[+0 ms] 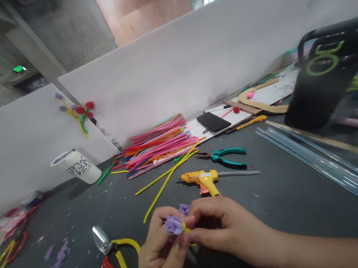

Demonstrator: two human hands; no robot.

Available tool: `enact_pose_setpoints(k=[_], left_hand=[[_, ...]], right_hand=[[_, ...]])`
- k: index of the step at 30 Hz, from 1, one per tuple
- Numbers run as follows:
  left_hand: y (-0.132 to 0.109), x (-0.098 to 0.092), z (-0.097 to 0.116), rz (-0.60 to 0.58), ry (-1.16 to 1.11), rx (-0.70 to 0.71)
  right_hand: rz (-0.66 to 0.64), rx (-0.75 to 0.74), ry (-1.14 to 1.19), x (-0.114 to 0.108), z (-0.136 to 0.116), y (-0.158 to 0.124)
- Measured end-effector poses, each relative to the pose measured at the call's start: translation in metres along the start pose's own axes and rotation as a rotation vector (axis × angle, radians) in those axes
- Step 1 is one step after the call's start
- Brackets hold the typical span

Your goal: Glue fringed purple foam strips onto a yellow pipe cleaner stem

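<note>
My left hand (163, 255) pinches a small purple craft flower (174, 225) whose yellow stem (185, 227) shows at its base. From the other side, the fingertips of my right hand (224, 222) close on the yellow stem. Behind my fingers a second purple piece (184, 209) shows in part. A yellow hot glue gun (200, 177) with a grey glue stick lies just beyond my hands. Left of my left hand are cutting pliers (113, 264) with red and yellow handles.
Teal-handled pliers (222, 156) and a pile of coloured pipe cleaners (163, 143) lie farther back. A white cup (79, 166) stands back left, a black tumbler (317, 79) back right. Purple scraps (59, 261) lie left; clear glue sticks (339, 171) lie right. A white partition (203, 56) borders the table.
</note>
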State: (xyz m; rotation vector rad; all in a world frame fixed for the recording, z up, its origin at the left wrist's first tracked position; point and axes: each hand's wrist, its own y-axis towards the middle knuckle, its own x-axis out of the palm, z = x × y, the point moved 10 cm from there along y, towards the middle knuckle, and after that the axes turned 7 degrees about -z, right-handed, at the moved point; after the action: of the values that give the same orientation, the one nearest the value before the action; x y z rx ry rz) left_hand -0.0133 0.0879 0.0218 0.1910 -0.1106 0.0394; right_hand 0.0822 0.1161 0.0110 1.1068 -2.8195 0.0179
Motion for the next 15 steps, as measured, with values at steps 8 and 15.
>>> enact_pose_setpoints(k=[8, 15], left_hand=[[0.0, 0.001, -0.024, 0.083, -0.295, -0.32], [-0.003, -0.001, -0.023, 0.039, -0.022, -0.367]], right_hand=[[0.058, -0.22, -0.407, -0.008, -0.029, -0.007], [0.21, -0.355, -0.492, -0.025, -0.052, -0.016]])
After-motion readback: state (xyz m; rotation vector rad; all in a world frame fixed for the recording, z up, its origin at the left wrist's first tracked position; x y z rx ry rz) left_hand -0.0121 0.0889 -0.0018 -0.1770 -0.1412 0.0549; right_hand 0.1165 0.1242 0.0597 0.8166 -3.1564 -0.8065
